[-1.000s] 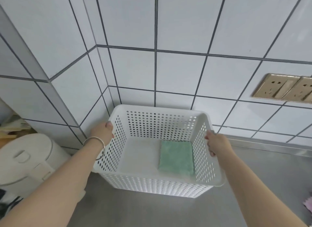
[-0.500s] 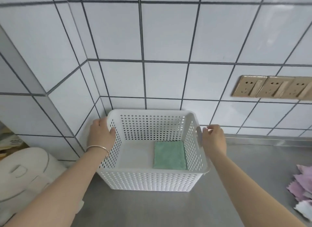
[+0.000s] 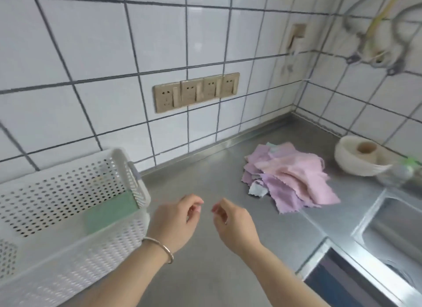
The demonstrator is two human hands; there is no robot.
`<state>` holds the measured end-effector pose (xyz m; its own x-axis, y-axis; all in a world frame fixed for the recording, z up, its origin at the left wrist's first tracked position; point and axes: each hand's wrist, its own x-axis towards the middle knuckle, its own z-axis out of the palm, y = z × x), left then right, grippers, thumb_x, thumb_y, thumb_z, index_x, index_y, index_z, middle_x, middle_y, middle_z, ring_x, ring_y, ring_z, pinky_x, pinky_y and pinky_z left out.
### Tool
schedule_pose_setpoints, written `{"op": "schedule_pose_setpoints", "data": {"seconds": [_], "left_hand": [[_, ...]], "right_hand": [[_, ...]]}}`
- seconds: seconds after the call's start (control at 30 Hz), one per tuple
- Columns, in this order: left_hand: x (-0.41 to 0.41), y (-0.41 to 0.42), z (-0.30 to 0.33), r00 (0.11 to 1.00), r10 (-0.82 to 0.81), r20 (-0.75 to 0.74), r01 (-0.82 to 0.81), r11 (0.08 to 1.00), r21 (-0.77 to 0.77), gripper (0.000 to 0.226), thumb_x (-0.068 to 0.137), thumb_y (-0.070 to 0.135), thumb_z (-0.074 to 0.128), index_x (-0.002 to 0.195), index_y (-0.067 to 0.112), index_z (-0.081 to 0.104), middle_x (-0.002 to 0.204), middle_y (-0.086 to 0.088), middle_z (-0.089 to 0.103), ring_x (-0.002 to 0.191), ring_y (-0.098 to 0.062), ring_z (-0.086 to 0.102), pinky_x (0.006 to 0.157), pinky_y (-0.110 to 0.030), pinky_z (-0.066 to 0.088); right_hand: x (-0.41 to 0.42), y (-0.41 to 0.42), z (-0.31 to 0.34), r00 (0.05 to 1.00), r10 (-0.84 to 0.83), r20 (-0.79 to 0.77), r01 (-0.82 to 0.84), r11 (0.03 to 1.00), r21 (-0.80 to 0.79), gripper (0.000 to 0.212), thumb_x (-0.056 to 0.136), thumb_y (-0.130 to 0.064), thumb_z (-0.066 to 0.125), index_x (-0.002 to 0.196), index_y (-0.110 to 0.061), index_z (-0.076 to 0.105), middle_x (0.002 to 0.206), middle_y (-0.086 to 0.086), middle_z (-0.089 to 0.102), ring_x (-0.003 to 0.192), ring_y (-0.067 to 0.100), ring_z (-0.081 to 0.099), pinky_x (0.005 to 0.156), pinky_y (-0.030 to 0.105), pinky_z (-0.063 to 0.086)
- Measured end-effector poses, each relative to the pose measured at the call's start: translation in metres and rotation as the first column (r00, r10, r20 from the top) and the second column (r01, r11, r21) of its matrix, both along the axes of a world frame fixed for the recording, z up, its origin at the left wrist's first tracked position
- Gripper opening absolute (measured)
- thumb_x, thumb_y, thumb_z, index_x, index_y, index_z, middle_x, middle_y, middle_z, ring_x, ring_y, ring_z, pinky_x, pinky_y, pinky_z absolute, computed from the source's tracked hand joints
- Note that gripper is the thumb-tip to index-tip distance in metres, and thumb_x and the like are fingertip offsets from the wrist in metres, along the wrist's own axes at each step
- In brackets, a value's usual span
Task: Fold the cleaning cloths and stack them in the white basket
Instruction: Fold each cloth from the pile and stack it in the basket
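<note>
On the steel counter [image 3: 205, 169], the perforated white plastic basket [image 3: 68, 215] at left holds one folded green cloth [image 3: 109, 213]. A crumpled heap of pink and lilac cleaning cloths [image 3: 290, 174] waits unfolded to the right. Left hand [image 3: 175, 222] and right hand [image 3: 233, 226] hover between, fingers loosely curled, seemingly holding nothing. Most folding remains.

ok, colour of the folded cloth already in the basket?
Green, lying flat in the white basket: folded cloth, head view.

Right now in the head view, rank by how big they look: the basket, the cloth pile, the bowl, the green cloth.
1. basket, though it's nearest the camera
2. cloth pile
3. bowl and green cloth: too alike, cloth partly hidden
</note>
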<state>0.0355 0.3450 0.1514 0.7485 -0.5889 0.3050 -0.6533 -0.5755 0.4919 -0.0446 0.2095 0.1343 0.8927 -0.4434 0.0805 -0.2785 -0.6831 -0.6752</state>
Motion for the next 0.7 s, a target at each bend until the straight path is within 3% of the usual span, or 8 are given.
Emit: {"op": "schedule_pose_setpoints", "data": {"seconds": [0.13,0.27,0.43,0.7], "left_hand": [[-0.028,-0.063,-0.029,0.976,-0.146,-0.162,0.161,0.983,0.085,0.025,0.08,0.043,0.04,0.096,0.035,0.059,0.087,0.013,0.07,0.081,-0.011,0.066,0.074,-0.028,0.052],[-0.04,-0.128,-0.047,0.959,-0.174,-0.225,0.21,0.966,0.15,0.016,0.089,0.028,0.054,0.1,0.03,0.065,0.09,0.013,0.067,0.086,-0.009,0.064,0.075,-0.023,0.046],[-0.041,-0.221,-0.069,0.942,-0.099,-0.32,0.178,0.957,0.227,0.015,0.089,0.029,0.052,0.098,0.032,0.063,0.086,0.013,0.062,0.089,-0.011,0.063,0.076,-0.025,0.048],[-0.057,-0.322,-0.105,0.883,0.103,-0.459,0.058,0.944,0.324,0.018,0.091,0.031,0.046,0.102,0.034,0.061,0.097,0.016,0.068,0.09,-0.011,0.063,0.078,-0.026,0.05]], "right_hand": [[-0.041,-0.058,-0.023,0.983,-0.174,-0.054,0.176,0.984,0.031,0.019,0.086,-0.016,0.049,0.099,-0.02,0.062,0.065,-0.016,0.047,0.068,0.011,0.045,0.061,0.022,0.033],[-0.067,-0.125,-0.049,0.95,-0.297,-0.099,0.305,0.949,0.074,0.02,0.085,-0.015,0.05,0.099,-0.02,0.064,0.068,-0.017,0.048,0.07,0.013,0.048,0.063,0.024,0.038],[-0.072,-0.221,-0.083,0.905,-0.369,-0.211,0.388,0.92,0.055,0.023,0.085,-0.018,0.048,0.101,-0.022,0.065,0.093,-0.002,0.068,0.089,0.023,0.06,0.069,0.027,0.042],[-0.028,-0.349,-0.122,0.885,-0.337,-0.32,0.336,0.94,-0.061,0.026,0.09,-0.019,0.043,0.108,-0.016,0.061,0.113,0.002,0.06,0.1,0.026,0.058,0.067,0.029,0.038]]}}
